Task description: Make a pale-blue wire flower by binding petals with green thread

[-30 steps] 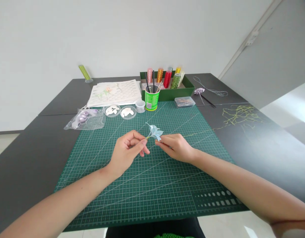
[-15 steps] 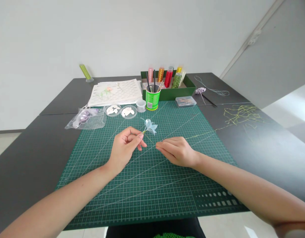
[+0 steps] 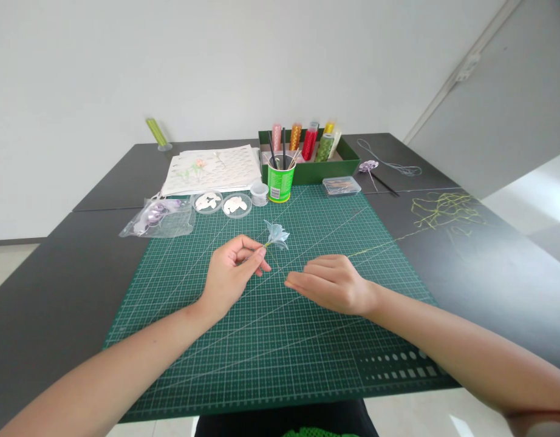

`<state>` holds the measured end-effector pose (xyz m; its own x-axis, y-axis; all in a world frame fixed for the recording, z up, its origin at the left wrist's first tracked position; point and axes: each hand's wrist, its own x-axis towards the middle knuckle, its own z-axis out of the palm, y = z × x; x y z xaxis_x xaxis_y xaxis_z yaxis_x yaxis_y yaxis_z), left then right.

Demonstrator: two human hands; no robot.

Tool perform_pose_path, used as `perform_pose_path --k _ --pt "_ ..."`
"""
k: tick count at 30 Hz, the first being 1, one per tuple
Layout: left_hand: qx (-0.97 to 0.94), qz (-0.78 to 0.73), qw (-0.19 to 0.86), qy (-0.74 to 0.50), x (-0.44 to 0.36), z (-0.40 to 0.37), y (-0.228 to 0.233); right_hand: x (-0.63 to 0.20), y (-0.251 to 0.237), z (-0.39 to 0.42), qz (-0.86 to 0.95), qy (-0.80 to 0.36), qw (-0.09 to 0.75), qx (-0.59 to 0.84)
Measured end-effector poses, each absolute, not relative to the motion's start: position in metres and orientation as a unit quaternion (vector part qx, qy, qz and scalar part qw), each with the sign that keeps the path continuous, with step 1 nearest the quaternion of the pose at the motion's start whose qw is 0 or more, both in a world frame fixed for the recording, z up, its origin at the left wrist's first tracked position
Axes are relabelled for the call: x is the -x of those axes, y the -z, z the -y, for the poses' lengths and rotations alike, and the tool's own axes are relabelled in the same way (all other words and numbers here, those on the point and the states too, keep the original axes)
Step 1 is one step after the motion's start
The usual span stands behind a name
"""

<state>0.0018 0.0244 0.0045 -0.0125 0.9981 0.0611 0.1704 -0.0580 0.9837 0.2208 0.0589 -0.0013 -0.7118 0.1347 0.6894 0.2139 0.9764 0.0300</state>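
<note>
A pale blue artificial flower [image 3: 277, 234] is pinched by its thin stem between the thumb and forefinger of my left hand [image 3: 237, 267], above the cutting mat. Its petals point up and to the right. Just right of it, my right hand [image 3: 328, 282] is closed, thumb and forefinger pressed together on a fine yellow-green thread. Between the two hands the thread is barely visible. Beyond my right hand the thread [image 3: 380, 246] runs to a loose tangle [image 3: 444, 209] on the dark table.
The green cutting mat [image 3: 243, 358] lies under both hands. Behind it stand a green cup [image 3: 280, 182] of sticks, a box [image 3: 307, 176] with thread spools, a clear case [image 3: 341, 186], dishes of white pieces [image 3: 237, 206], paper sheets [image 3: 211, 171] and a plastic bag [image 3: 159, 217].
My right hand has dropped slightly toward me and shifted a little right. The flower in my left hand has turned slightly and moved a touch right and down.
</note>
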Motion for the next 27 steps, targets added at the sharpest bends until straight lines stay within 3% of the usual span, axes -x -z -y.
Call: perform_pose_path --k 15,27 --pt "-0.597 -0.511 0.528 -0.321 -0.008 -0.022 0.003 -0.227 -0.019 -0.058 0.906 0.098 0.402 0.092" --pt "-0.624 -0.464 0.584 -0.232 -0.014 -0.012 0.004 -0.226 -0.014 -0.067 0.899 0.063 0.408 0.143"
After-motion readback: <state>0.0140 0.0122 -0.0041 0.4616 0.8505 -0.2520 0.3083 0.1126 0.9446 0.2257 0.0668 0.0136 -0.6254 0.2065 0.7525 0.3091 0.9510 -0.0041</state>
